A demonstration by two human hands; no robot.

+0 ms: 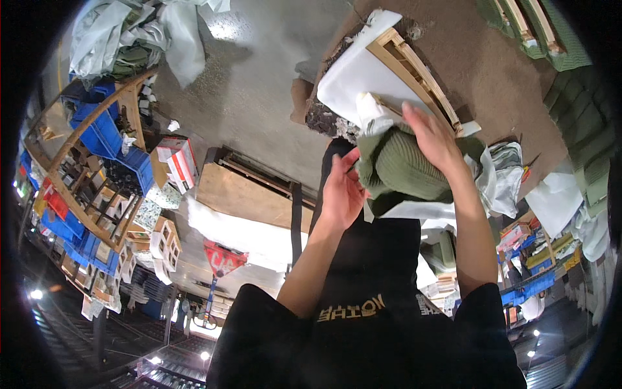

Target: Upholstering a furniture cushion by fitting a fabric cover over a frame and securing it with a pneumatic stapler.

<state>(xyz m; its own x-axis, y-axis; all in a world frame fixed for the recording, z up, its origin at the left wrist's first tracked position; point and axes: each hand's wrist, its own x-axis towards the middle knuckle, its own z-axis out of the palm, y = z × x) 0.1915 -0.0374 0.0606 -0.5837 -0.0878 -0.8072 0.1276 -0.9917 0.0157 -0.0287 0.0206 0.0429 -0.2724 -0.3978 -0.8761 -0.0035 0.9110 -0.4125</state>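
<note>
A bundle of green ribbed fabric, apparently wrapped over something bulky, sits in front of my body with white lining showing beneath it. My right hand lies along the top right of the bundle, fingers stretched out. On the other side, my left hand is held by the fabric's left edge, thumb and fingers apart; its fingertips are partly hidden there, so a light touch cannot be ruled out. Just beyond the bundle lies a white foam-like panel with a light wooden frame on it.
Brown carpet-like covering spreads beyond the frame. Blue bins and a curved wooden rack stand left, near a red-and-white box. Plastic-wrapped material lies far left. More green ribbed pieces are at right.
</note>
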